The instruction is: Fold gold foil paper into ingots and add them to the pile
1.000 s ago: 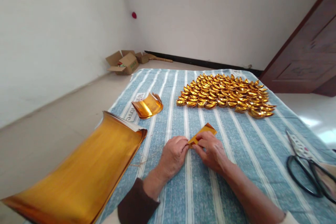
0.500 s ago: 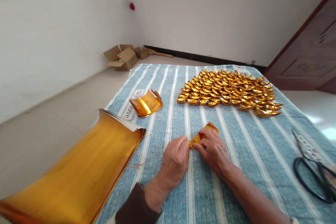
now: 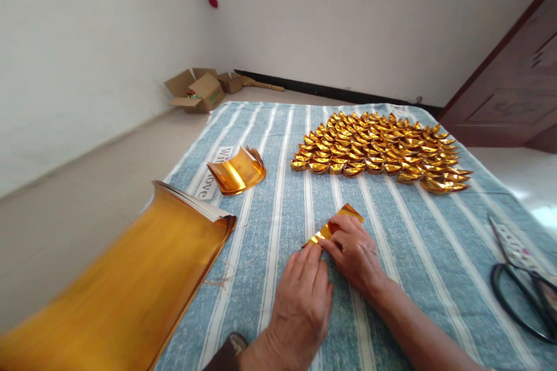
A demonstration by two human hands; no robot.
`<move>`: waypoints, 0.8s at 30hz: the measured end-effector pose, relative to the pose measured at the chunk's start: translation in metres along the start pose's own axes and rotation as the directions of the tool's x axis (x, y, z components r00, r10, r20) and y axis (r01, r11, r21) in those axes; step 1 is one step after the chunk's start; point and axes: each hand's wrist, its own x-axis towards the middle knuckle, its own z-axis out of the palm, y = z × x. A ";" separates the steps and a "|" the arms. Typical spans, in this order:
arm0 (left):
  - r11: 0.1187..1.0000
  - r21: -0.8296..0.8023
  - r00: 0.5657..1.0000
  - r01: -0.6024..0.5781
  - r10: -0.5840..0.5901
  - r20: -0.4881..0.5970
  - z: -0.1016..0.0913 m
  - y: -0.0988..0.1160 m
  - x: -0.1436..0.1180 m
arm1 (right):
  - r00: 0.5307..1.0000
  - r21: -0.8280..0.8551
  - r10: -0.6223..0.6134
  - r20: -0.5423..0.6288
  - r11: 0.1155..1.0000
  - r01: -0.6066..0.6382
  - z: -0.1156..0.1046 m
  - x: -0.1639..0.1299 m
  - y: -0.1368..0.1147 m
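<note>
Head view: gold foil strip (image 3: pixel 353 214) lies on striped cloth (image 3: pixel 287 197) before me. Left hand (image 3: pixel 303 295): fingers together at its near end, can't tell if pinching. Right hand (image 3: pixel 354 248) pinches its middle, likely for steadiness.

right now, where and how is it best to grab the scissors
Probably by the black handle loops, coming from the near side with the right hand. The scissors lie with those loops nearer and the pointed blade facing away, so this keeps clear of the tip. That hand is on the gold strip, though.
</note>
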 end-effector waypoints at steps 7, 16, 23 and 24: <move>1.000 0.000 0.999 0.014 -0.014 0.036 0.004 -0.001 -0.003 | 1.000 0.010 -0.002 -0.010 1.000 0.002 -0.001 0.001 -0.001; 0.999 -0.020 0.999 0.029 -0.028 0.042 0.004 -0.001 -0.002 | 1.000 0.009 0.005 -0.031 1.000 -0.005 0.001 0.001 -0.001; 0.998 -0.046 0.999 0.042 -0.041 0.030 0.003 0.001 0.002 | 0.999 0.000 0.004 -0.033 1.000 -0.004 0.002 0.001 -0.001; 0.998 -0.053 0.999 0.045 -0.044 0.032 0.003 0.001 0.002 | 0.999 -0.002 0.004 -0.035 1.000 -0.004 0.002 0.001 -0.001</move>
